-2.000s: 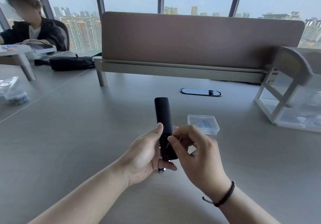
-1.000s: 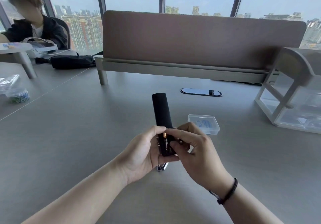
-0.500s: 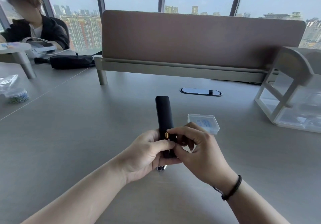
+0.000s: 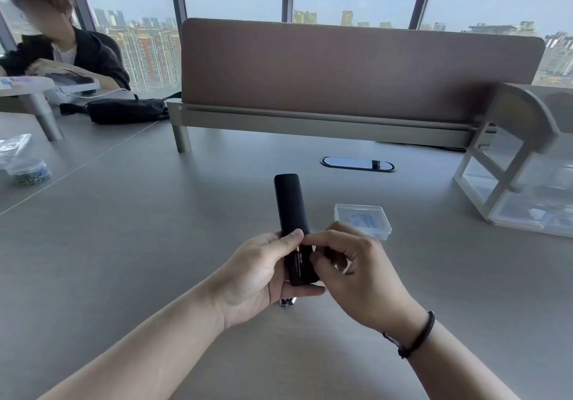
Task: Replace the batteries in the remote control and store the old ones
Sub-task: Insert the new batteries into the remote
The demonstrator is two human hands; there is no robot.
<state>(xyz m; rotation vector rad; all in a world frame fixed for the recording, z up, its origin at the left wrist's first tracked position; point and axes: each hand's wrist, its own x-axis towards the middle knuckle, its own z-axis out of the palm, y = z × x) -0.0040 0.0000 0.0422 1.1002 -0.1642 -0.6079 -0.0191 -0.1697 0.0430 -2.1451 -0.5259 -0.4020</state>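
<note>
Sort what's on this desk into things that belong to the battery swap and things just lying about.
Belongs to the job:
remote
battery showing in the remote
clear box
left hand
right hand

Just lying about:
black pouch
jar of beads
shelf rack

Grey desk (image 4: 155, 244) — bearing a clear lidded box (image 4: 362, 220), a clear drawer unit (image 4: 521, 188), a black pouch (image 4: 124, 110), a bead jar (image 4: 29, 171) — and an oval cable port (image 4: 357, 164), inset.
</note>
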